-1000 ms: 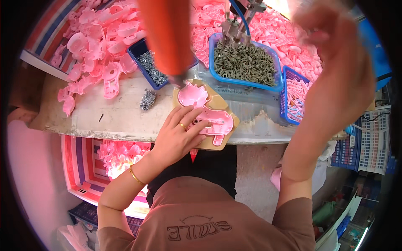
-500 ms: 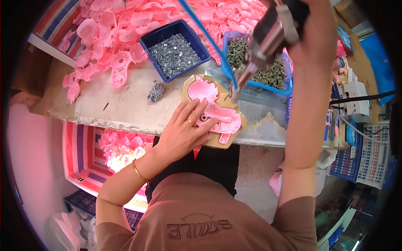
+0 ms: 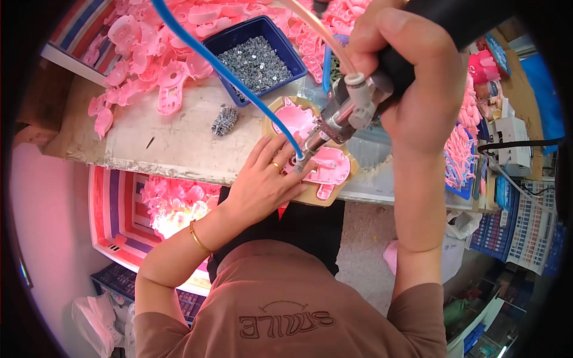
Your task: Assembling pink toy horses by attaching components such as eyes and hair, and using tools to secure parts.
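A pink plastic shell part (image 3: 332, 166) lies in a tan shaped holder (image 3: 353, 173) at the front edge of the table. My left hand (image 3: 262, 173) rests with outstretched fingers on the left side of the part and holder. Gripped in my right hand (image 3: 418, 77) is a black and silver power screwdriver (image 3: 340, 122) with a blue hose (image 3: 221, 65) and a clear hose on it. The driver slants down to the left, its tip over the middle of the part, close to my left fingertips. The tip hides the exact spot it meets.
A dark blue bin (image 3: 280, 45) of small screws stands behind the holder. A spiky grey clump (image 3: 224, 121) lies left of it. Pink shells (image 3: 173, 83) pile up at the back. Partly covered by my right hand is a light blue bin (image 3: 327, 68). A striped box (image 3: 113, 209) sits below the table.
My right hand has brought the screwdriver down and left, from above the light blue bin onto the pink part. The dark blue bin and holder have shifted slightly in view. My left hand stays put.
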